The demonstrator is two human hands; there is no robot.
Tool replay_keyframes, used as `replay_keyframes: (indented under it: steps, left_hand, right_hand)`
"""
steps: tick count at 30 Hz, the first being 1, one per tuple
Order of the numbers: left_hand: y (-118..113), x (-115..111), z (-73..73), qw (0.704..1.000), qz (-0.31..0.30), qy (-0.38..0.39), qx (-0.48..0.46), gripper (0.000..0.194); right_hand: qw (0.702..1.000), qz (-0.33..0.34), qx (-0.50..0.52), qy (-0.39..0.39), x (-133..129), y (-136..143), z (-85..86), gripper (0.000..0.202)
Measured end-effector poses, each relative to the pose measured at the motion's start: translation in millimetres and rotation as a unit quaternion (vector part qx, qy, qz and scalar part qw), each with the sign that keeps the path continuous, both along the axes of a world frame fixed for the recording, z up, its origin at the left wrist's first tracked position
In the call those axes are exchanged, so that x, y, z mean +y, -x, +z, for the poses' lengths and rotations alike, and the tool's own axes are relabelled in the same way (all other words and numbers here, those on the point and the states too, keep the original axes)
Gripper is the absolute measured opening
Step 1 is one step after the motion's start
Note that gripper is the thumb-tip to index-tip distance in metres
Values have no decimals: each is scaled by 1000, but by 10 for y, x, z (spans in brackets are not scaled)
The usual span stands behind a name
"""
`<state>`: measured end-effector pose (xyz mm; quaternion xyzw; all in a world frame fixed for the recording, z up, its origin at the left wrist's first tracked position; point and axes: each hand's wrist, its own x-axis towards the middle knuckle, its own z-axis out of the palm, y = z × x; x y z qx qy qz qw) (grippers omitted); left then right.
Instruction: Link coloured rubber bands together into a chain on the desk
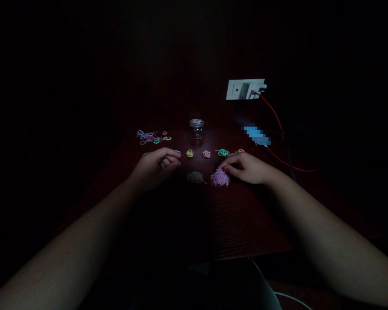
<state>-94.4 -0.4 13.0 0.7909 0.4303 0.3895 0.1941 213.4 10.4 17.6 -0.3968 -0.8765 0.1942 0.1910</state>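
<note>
Beside a small blue band pile (pixel 177 152), my left hand (pixel 157 165) is raised over the dark table, fingers curled; whether its fingertips hold anything is too small to tell. My right hand (pixel 245 167) has thumb and forefinger together at the upper edge of a purple band pile (pixel 220 178); what is between them cannot be made out. A tan pile (pixel 195 177) sits left of the purple one. Behind them lie yellow (pixel 189 153), pink (pixel 206 153) and green (pixel 223 152) bands, and orange bands (pixel 241 150) partly behind my right hand.
Mixed bands (pixel 150 137) lie at the back left. A lidded glass jar (pixel 196 125) stands at the back middle. On the right are a blurred blue object (pixel 256 135), a red cable (pixel 274 113) and a wall socket (pixel 236 89). The table's front edge (pixel 239 255) shows below.
</note>
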Motion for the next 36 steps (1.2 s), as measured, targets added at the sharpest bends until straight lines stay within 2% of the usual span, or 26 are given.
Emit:
replay_keyframes:
  steps: [5,12,15,18,21,26,30,36]
  left_hand:
    - [156,108,-15,998,51,-19,-11,30]
    - [301,203,-31,995,90,-37,0,28]
    - [356,232,-9,989,137,-56,6,26]
    - [483,299,-14,975,211,-69,14,26]
    - [694,428,-93,954,294,-51,26,25]
    - [979,682,-318,927,373,29,43,22]
    - [1012,820,-437,916,387,64,82,22]
    - [1037,956,-487,907,394,66,136,23]
  right_hand:
    - [1000,-16,-22,2,22,-13,-25,31]
    - [999,-16,-42,-11,29,-11,-24,35]
    - [999,-16,-45,-13,41,-14,-40,36]
    - [999,-1,-50,-13,64,-18,-69,33]
    - [998,-4,-59,-16,94,-29,-92,28]
    - [999,-11,-48,-14,109,-36,-83,26]
    - [999,-33,-29,-5,93,-28,-79,30]
    - [998,-61,0,-14,68,-32,-71,33]
